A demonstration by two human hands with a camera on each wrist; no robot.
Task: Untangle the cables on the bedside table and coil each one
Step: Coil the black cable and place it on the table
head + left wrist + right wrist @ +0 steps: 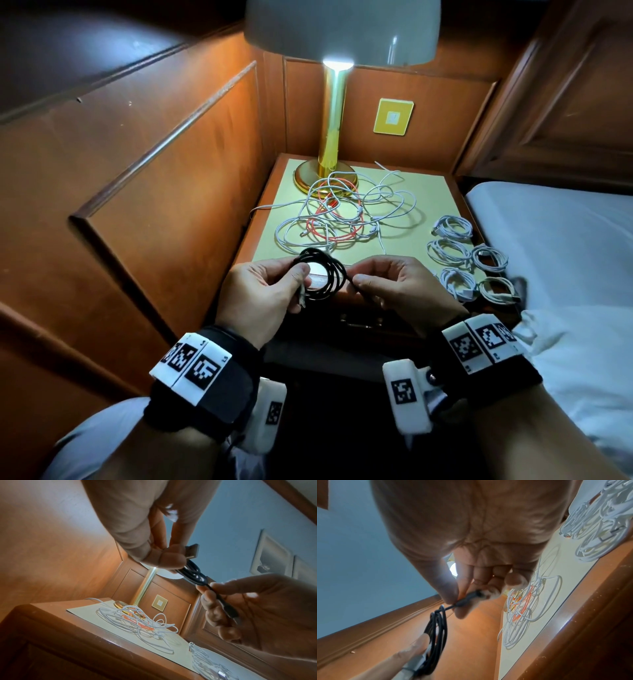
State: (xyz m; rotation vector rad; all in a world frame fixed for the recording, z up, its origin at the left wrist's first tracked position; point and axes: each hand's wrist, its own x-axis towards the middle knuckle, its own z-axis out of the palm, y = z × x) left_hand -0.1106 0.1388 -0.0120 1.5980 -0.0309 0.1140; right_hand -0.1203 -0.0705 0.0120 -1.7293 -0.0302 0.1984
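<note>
The black cable [322, 274], wound into a round coil of several loops, is held in the air just in front of the near edge of the table [428, 192], between the two hands. The left hand [263, 287] has its grip clamped on the coil at 9 o'clock, thumb and fingers pinching the loops together with the USB plug [193, 551] poking out past the fingertips. The right hand [400, 284] pinches the cable's free tail at the coil's 3 o'clock — thumb and forefinger closed on the thin lead, the small end connector lying across the curled fingers [212, 614]. Beyond the coil, toward 12 o'clock on the table's pale mat [424, 192], lies the tangle of white cables [346, 216] with an orange-red cable [325, 219] threaded through it; the loops overlap and one white strand trails off the mat at 9 o'clock. At 3 o'clock on the table sit five coiled white cables [469, 260], close together in a cluster near the edge. The brass lamp [330, 137] stands at the far side of the table, its base touched by the tangle, with a yellow wall plate [393, 116] on the wood panelling behind. A white-sheeted bed [565, 246] lies just beside the table at 3 o'clock.
</note>
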